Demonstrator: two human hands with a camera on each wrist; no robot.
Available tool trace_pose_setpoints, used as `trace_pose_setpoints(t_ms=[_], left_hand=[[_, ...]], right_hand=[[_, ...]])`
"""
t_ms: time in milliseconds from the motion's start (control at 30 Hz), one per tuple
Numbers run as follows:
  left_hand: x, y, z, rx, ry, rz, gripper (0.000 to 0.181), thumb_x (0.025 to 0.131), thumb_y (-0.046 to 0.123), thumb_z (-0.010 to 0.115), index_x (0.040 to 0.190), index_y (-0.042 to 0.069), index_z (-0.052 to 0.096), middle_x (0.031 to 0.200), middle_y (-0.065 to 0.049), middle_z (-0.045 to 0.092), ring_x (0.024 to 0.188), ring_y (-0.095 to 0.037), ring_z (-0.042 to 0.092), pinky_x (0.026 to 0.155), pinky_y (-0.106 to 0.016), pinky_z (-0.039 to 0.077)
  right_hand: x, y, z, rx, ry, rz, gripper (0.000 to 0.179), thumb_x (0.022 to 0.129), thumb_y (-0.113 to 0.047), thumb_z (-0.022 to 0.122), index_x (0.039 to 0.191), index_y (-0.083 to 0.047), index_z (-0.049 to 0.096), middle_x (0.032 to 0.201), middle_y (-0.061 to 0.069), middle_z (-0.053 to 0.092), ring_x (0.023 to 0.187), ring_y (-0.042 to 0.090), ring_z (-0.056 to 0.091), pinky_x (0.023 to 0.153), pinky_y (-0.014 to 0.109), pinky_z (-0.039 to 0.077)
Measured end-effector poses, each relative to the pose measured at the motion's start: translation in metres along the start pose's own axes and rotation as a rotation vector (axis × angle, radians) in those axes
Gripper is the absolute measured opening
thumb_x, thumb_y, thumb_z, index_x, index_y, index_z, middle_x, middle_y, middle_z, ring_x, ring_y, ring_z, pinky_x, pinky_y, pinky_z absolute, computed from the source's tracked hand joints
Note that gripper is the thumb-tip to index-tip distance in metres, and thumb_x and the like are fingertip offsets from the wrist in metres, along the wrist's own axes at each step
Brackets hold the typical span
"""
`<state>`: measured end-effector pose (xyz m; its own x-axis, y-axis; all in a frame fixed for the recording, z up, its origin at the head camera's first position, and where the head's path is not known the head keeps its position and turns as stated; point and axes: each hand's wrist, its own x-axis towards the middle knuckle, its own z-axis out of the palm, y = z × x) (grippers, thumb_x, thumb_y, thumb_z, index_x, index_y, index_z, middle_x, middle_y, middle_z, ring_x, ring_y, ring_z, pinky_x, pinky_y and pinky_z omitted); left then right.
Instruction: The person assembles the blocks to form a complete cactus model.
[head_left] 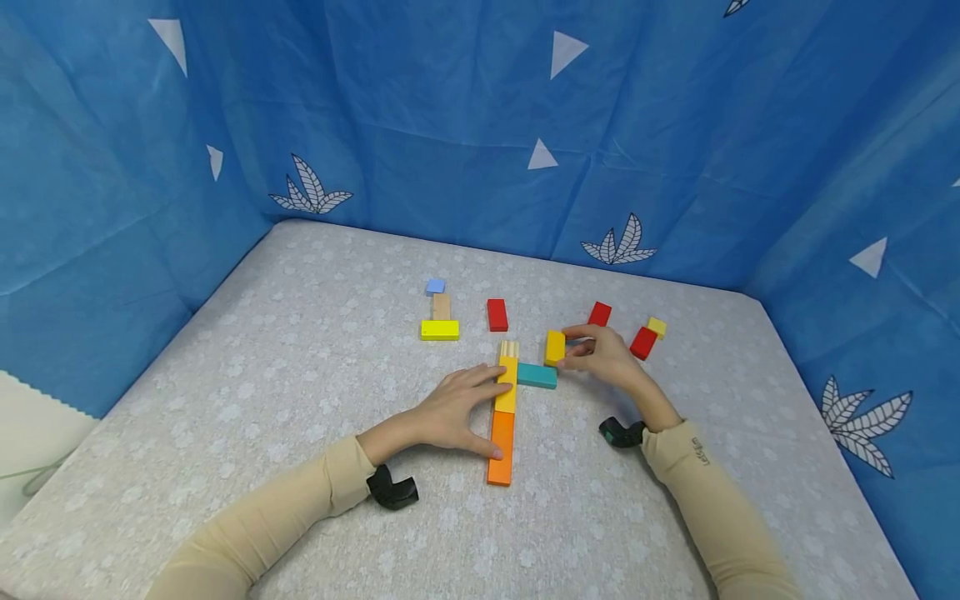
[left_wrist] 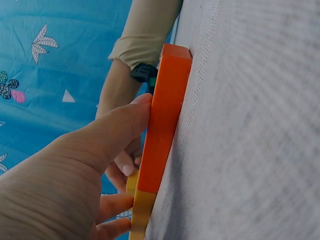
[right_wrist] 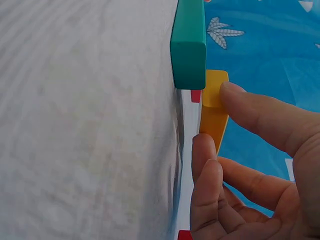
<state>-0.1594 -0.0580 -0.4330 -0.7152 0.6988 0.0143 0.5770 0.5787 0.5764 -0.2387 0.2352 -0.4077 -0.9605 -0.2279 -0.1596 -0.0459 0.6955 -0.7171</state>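
Observation:
An orange block (head_left: 501, 462) and an amber block (head_left: 506, 401) lie end to end, with a pale ridged piece (head_left: 509, 348) at the far end. Across them rests my left hand (head_left: 450, 410), its thumb touching the orange block and its fingertips on the amber one. A teal block (head_left: 537, 377) sticks out sideways to the right of this row. My right hand (head_left: 606, 357) pinches a yellow block (head_left: 555, 347) between thumb and fingers, just beyond the teal block's right end. In the right wrist view the yellow block (right_wrist: 215, 107) appears partly behind the teal block (right_wrist: 190, 55).
Farther back at left lie a bright yellow block (head_left: 439, 331), a wooden block (head_left: 441, 306) and a blue one (head_left: 436, 287). Red blocks (head_left: 497, 315) (head_left: 599, 313) (head_left: 642, 342) and a small pale yellow block (head_left: 657, 327) are scattered rightward. Blue curtain (head_left: 465, 125) surrounds the table.

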Motion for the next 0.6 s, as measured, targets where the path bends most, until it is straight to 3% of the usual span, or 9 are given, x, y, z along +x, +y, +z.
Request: trace_pose_setpoints(t_ms=[433, 600], left_hand=[[-0.0007, 0.0011, -0.0005, -0.002, 0.001, 0.002, 0.093, 0.073, 0.057, 0.078, 0.148, 0.015, 0.044, 0.162, -0.005, 0.025, 0.15, -0.033, 0.018, 0.119, -0.055, 0.018], [-0.0008, 0.0012, -0.0003, -0.004, 0.005, 0.006, 0.093, 0.073, 0.057, 0.078, 0.148, 0.014, 0.044, 0.162, -0.005, 0.026, 0.15, -0.033, 0.018, 0.119, -0.055, 0.018]], right_hand=[[0.0016, 0.0021, 0.0036, -0.006, -0.027, -0.006, 0.061, 0.08, -0.021, 0.081, 0.133, -0.004, 0.057, 0.104, 0.014, 0.067, 0.082, 0.021, 0.058, 0.063, 0.026, 0.044], [0.0026, 0.0025, 0.0039, -0.013, -0.033, -0.013, 0.062, 0.08, -0.022, 0.082, 0.134, -0.003, 0.057, 0.11, 0.015, 0.067, 0.082, 0.021, 0.058, 0.063, 0.026, 0.044]])
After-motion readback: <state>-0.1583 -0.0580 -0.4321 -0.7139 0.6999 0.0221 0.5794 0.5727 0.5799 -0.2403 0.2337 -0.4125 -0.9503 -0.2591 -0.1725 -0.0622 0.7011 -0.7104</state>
